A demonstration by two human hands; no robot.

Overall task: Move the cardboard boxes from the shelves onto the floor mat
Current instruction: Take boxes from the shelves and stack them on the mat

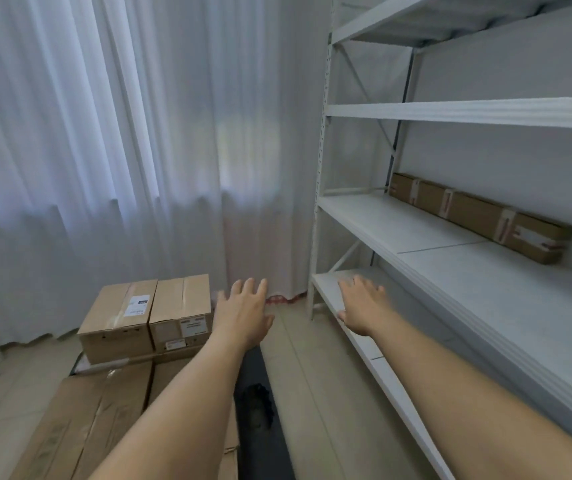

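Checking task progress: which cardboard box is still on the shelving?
The long flat box, lying at the back of a middle shelf against the wall. The other boxes sit stacked on the floor.

- Two bare forearms reach into view from the bottom edge; no sleeve shows on either.
- The left hand (243, 311) wears no glove, ring or watch.
- The right hand (362, 304) is likewise bare, its wrist uncovered.

white shelf (416, 223), long cardboard box (482, 216) on it
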